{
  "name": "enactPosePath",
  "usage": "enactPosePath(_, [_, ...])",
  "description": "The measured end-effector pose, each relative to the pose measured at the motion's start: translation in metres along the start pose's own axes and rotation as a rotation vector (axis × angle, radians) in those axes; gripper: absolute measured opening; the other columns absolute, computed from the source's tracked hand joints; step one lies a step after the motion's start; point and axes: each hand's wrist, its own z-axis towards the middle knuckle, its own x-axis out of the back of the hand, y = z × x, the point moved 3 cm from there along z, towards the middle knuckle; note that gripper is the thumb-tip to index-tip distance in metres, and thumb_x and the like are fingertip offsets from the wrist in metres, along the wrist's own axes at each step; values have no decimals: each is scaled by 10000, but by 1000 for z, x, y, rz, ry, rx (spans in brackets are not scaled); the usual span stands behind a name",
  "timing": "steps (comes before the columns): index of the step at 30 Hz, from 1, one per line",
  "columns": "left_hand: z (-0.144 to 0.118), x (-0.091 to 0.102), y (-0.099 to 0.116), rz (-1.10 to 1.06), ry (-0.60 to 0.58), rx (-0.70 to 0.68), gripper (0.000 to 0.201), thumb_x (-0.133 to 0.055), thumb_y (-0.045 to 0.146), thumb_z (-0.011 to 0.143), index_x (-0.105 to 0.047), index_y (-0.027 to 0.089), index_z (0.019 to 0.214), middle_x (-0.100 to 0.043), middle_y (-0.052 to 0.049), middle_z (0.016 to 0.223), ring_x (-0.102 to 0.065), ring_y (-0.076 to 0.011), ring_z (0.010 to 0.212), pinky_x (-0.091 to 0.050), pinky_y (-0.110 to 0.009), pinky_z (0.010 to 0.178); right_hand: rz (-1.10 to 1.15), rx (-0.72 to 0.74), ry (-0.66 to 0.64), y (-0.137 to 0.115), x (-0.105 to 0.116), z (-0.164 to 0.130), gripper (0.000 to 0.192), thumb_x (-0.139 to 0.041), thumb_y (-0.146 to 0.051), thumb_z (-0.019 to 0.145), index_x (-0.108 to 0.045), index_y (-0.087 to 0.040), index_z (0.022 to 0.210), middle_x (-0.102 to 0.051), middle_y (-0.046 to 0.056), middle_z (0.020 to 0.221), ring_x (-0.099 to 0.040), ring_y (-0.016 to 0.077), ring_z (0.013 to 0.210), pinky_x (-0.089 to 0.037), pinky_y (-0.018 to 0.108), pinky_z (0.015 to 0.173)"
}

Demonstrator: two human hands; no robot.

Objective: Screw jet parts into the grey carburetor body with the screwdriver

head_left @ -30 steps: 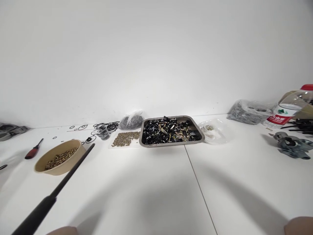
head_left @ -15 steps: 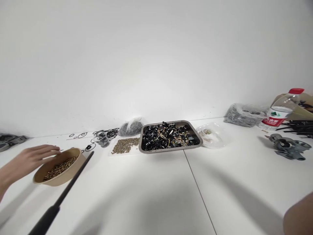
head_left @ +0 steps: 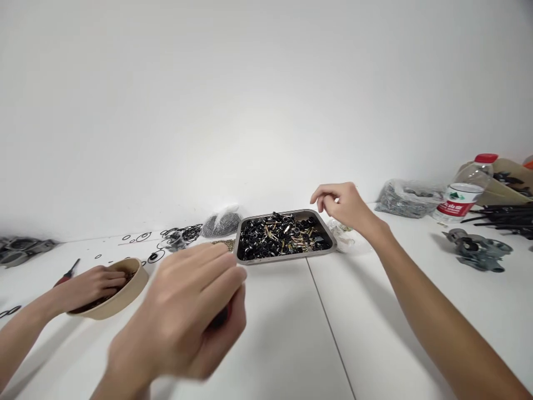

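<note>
Large and close to the camera, my left hand (head_left: pixel 179 311) is closed around a screwdriver's black-and-red handle (head_left: pixel 220 316); only the handle's end shows. My right hand (head_left: pixel 343 208) hovers over the far right corner of the metal tray (head_left: pixel 287 257), fingers bent and loosely apart, with nothing visible in them. Black ring-like parts and brassy pins or screws (head_left: pixel 287 233) fill the tray. A clear plastic bag (head_left: pixel 347 241) lies just right of it, partly behind my right wrist. Small brass pieces (head_left: pixel 227 243) are mostly hidden behind my left hand.
Another person's hand (head_left: pixel 97 286) reaches into a tan bowl (head_left: pixel 135 289) at left, near a red screwdriver (head_left: pixel 69 275). Black rings (head_left: pixel 187 233) and a bag of grey parts (head_left: pixel 222 223) lie behind. A bottle (head_left: pixel 462 194) and grey metal part (head_left: pixel 478 250) stand right.
My left hand has come into view with the screwdriver, which has swung out of its earlier slant. My right hand has reached forward to the tray. The other person's fingers have dipped into the bowl.
</note>
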Motion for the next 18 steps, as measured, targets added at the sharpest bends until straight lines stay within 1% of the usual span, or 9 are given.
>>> enactPosePath(1, [15,-12,1,-22,-26,-11,214,-486,111,835,-557,206,656,-453,17,517,-379,-116,484,-314,-288,502,-14,-23,-52,7,-6,2,332,-392,-70,731,-703,-187,736,-641,12,618,-524,121,528,-370,269,531])
enactPosePath(3, [34,-35,-8,-65,-87,47,236,-466,124,856,-530,193,640,-378,47,469,-294,-93,442,-277,-278,484,-56,-53,-134,17,-14,3,334,-391,-80,740,-706,-193,748,-653,17,635,-549,135,562,-392,281,566])
enactPosePath(5, [38,-57,-27,-175,-205,214,243,-465,191,897,-563,181,676,-441,50,480,-327,-76,441,-307,-252,490,-86,-74,-188,23,-18,3,328,-396,-93,750,-706,-198,771,-661,20,653,-552,142,573,-396,287,574])
enactPosePath(8, [23,-82,-54,-425,-223,538,313,-509,366,929,-644,172,725,-612,17,555,-503,-87,503,-400,-221,533,-101,-111,-235,29,-20,4,316,-404,-103,757,-704,-195,800,-671,27,683,-548,142,580,-386,289,576])
enactPosePath(11, [0,-103,-69,-593,-98,779,322,-630,463,848,-721,168,758,-696,-27,657,-609,-133,609,-465,-229,575,-114,-138,-258,34,-18,5,313,-409,-102,754,-703,-193,807,-674,28,695,-544,141,586,-374,291,576])
enactPosePath(12, [-8,-110,-71,-633,-66,828,313,-657,464,823,-737,167,772,-702,-35,672,-619,-143,627,-474,-234,581,-112,-140,-259,36,-18,5,313,-409,-100,755,-703,-193,810,-675,28,697,-549,143,594,-375,293,581])
enactPosePath(14, [-23,-124,-73,-696,-62,889,289,-679,449,797,-759,172,803,-697,-39,679,-601,-138,607,-458,-235,547,-102,-139,-256,38,-16,5,312,-412,-96,759,-703,-193,813,-676,30,696,-567,149,617,-386,298,599])
enactPosePath(16, [-35,-135,-74,-727,-87,894,259,-682,426,789,-770,185,822,-695,-40,723,-583,-124,596,-438,-229,523,-90,-136,-252,39,-15,5,310,-415,-92,763,-705,-191,813,-675,34,693,-579,155,634,-397,304,616])
enactPosePath(18, [-47,-143,-75,-725,-112,870,232,-700,410,774,-775,203,849,-696,-39,788,-600,-127,644,-456,-232,553,-81,-134,-251,39,-14,5,310,-418,-91,767,-708,-190,817,-677,36,697,-581,156,639,-404,306,622])
